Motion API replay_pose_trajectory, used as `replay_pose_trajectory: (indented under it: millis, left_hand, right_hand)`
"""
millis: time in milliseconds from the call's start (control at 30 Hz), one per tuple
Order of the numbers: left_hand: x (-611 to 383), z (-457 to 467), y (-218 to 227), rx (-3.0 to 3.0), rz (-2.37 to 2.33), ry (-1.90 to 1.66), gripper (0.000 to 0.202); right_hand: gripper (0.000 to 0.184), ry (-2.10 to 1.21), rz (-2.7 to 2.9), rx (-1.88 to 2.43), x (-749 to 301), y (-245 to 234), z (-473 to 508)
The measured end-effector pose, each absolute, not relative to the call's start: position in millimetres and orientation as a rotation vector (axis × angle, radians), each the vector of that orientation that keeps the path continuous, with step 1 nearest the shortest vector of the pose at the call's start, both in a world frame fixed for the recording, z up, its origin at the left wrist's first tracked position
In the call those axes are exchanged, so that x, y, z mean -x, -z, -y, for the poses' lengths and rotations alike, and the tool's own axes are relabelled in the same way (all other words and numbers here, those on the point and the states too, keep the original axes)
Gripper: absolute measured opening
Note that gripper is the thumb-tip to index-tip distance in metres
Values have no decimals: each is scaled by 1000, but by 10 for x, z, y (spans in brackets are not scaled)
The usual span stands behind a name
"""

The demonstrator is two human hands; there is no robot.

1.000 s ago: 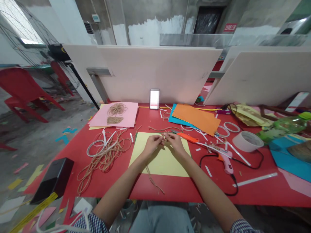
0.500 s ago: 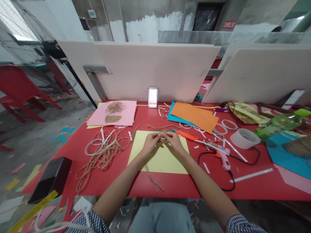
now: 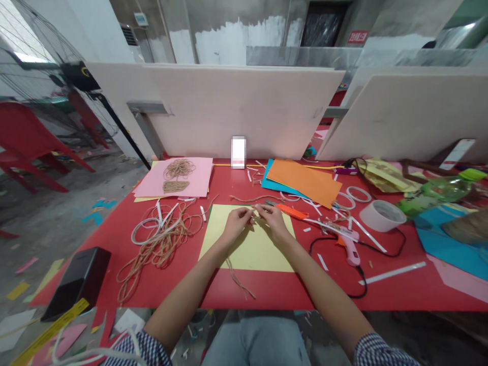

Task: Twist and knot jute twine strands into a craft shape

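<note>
Over a pale yellow sheet (image 3: 263,254), my left hand (image 3: 238,223) and my right hand (image 3: 272,221) meet with their fingertips almost touching. Both are closed in a pinch. Whatever they grip is tiny and mostly hidden by the fingers. A strand of brown twine (image 3: 239,280) comes out from under my left wrist and trails over the sheet's front edge onto the red table (image 3: 267,292); its other end is hidden. Just beyond my right hand lie orange-handled pliers (image 3: 292,211).
To the left are a loose pile of twine (image 3: 163,239), a pink sheet (image 3: 152,180) with twine coils, and a black box (image 3: 78,282). On the right lie a pink glue gun (image 3: 351,249) with its cord, a tape roll (image 3: 382,215), a green bottle (image 3: 438,192) and orange card (image 3: 305,180).
My right fingertips have shifted slightly up and away from the left ones, leaving a small gap. The whole view has moved a little; the things on the table lie as before.
</note>
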State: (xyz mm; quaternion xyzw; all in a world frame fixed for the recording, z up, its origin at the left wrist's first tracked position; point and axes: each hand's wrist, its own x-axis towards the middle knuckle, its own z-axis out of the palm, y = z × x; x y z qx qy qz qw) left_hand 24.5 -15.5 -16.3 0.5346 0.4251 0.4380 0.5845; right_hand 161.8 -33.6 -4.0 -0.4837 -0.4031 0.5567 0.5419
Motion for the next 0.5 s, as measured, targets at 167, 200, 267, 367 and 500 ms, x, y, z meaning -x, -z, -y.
replay_pose_trajectory:
  millis: [167, 200, 267, 367, 500]
  left_hand:
    - [-230, 169, 168, -1270, -973, -1002, 36]
    - [-227, 177, 162, -1258, -961, -1007, 36]
    - [-224, 191, 145, -1223, -937, -1011, 36]
    - [-224, 201, 121, -1186, -932, -1011, 35]
    - [-222, 191, 105, -1159, -998, -1039, 30]
  right_hand:
    - [40, -1297, 958, 1167, -1607, 77, 316]
    - [39, -1295, 963, 1170, -1605, 85, 312]
    - [38, -1297, 975, 1172, -1601, 96, 307]
    - [36, -1323, 973, 1161, -1596, 96, 309]
    - [34, -1343, 954, 1161, -1588, 81, 327]
